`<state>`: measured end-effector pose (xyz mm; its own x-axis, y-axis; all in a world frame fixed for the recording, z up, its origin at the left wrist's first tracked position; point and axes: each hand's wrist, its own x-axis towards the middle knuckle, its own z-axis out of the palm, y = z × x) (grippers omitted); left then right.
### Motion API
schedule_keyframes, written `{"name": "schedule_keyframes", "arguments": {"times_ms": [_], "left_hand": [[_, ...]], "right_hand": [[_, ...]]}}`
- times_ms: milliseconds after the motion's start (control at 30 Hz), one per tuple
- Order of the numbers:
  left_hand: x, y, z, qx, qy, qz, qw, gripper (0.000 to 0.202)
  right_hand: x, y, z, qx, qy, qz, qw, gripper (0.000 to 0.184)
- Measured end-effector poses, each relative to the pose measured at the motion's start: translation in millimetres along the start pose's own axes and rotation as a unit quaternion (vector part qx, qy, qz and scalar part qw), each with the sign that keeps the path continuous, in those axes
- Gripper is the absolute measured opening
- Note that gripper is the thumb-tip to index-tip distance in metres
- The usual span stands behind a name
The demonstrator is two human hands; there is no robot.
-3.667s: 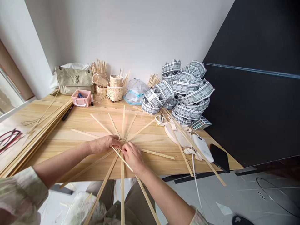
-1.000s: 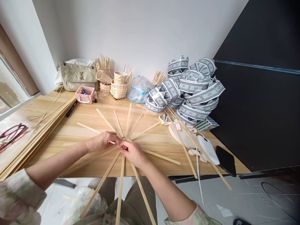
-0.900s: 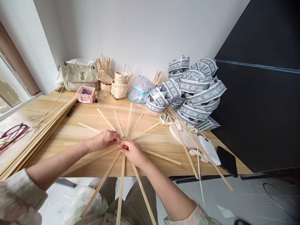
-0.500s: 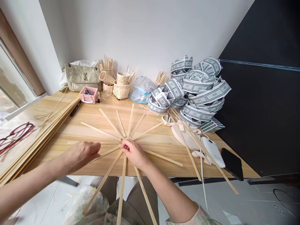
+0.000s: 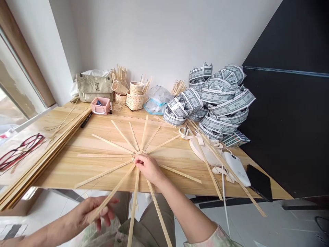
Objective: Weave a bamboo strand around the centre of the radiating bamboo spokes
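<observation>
The right hand (image 5: 148,168) pinches the bamboo strips (image 5: 135,155) shut at the middle; the left hand's (image 5: 94,214) fingers seem curled around one strip (image 5: 113,191).

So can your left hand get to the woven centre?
Probably yes: only bamboo strips lie between your left hand and the woven centre, though your right hand covers part of it.

YSL monogram on quilted handbag (image 5: 94,88)
</observation>
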<state>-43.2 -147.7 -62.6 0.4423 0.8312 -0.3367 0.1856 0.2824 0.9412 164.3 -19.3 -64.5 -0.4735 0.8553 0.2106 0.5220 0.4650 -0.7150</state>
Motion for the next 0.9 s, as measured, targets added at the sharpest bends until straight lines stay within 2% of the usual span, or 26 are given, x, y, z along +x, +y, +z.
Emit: {"name": "schedule_keyframes", "arguments": {"times_ms": [67, 233, 333, 500, 667, 767, 900], "left_hand": [[4.0, 9.9, 3.2, -0.029, 0.001, 0.017, 0.999, 0.049], [12.9, 27.6, -3.1, 0.038, 0.114, 0.046, 0.992, 0.055], [21.8, 32.1, -6.8, 0.007, 0.149, 0.076, 0.986, 0.053], [31.0, 40.3, -11.7, -0.071, 0.124, 0.082, 0.986, 0.052], [36.7, 45.6, -17.3, -0.074, 0.098, 0.094, 0.988, 0.045], [43.3, 46.6, -16.5, -0.013, 0.118, 0.101, 0.988, 0.036], [56.2, 37.4, -11.6, 0.107, 0.140, 0.181, 0.968, 0.027]], "right_hand": [[0.0, 1.2, 0.1, 0.003, -0.001, -0.003, 1.000, 0.020], [0.6, 2.0, 0.3, 0.007, -0.002, -0.009, 1.000, 0.022], [0.9, 1.8, 0.2, 0.010, -0.001, -0.010, 1.000, 0.022], [0.9, 2.9, 0.4, 0.016, -0.006, -0.013, 1.000, 0.024], [1.3, 3.8, 1.1, 0.020, -0.014, -0.004, 1.000, 0.024], [1.4, 3.5, 1.2, 0.022, -0.017, 0.002, 1.000, 0.024], [1.0, 4.0, 0.9, 0.021, -0.024, 0.009, 0.999, 0.026]]}}
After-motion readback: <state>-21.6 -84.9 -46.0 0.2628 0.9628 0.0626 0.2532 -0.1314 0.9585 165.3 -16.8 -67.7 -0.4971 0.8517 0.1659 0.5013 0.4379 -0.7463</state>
